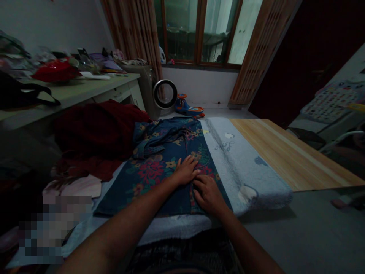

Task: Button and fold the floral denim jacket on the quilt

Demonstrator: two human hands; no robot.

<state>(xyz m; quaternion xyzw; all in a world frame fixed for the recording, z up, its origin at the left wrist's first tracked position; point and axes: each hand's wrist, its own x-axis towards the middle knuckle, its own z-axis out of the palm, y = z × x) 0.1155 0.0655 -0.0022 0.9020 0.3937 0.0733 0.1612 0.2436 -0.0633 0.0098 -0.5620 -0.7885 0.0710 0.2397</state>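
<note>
- Back of the room, I've got a wood-framed window (199,34) with patterned curtains (131,34) on both sides.
- Below it I spot an orange and blue ride-on toy (189,109) on the floor, near a washing machine (146,87) with its round door (165,94) hanging open.
- Left wall's a messy pale desk (97,88): shiny red bag (57,71), a dark bag (17,93) with a strap, plus clutter I can't really make out.
- Over right, I'm seeing a dark reddish door (302,57) and some colourful chart (333,102), too blurry to read.
</note>
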